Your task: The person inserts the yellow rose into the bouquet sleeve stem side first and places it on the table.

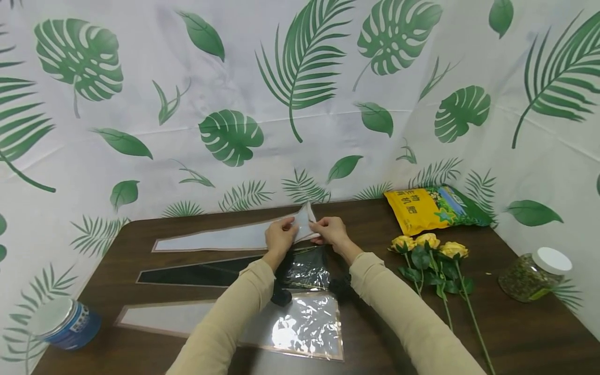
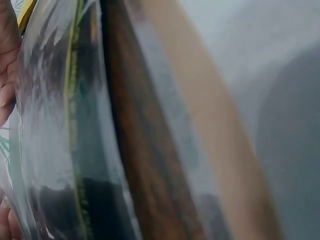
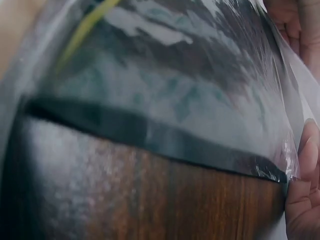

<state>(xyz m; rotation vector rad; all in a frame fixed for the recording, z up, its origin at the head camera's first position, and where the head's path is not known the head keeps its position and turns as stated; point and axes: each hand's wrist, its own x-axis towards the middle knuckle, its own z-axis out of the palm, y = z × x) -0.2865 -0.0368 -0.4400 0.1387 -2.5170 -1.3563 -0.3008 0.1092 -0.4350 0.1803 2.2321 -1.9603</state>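
- The white wrap (image 1: pixel 234 237) lies near the back of the brown table (image 1: pixel 375 229), with its wide end at the middle of the frame, a bit low. Its thin end points left.
- That wide end is lifted and bent, and a tip sticks up between the hands.
- The left hand (image 1: pixel 279 238) pinches the wrap with bent fingers.
- The right hand (image 1: pixel 329 232) is just beside it and pinches the wrap's right edge.
- The black wrap (image 1: pixel 201 272) lies flat just below the white one, and its wide end is shiny.
- The bottom wrap (image 1: pixel 309 323) is low in the frame, with bright light on it. The left arm covers part of it.
- The blue can (image 1: pixel 72 328) stands at the lower left.
- The yellow bag (image 1: pixel 417 208) lies at the right, by the leafy cloth (image 1: pixel 328 151).
- Three yellow roses (image 1: pixel 427 240) lie below the bag, with their stems pointing down the frame.
- The jar (image 1: pixel 527 278) with a white lid is at the far right.
- Both wrist views show shiny plastic (image 2: pixel 45 140) with a yellow line. They are blurry, so I cannot tell which wrap it is.
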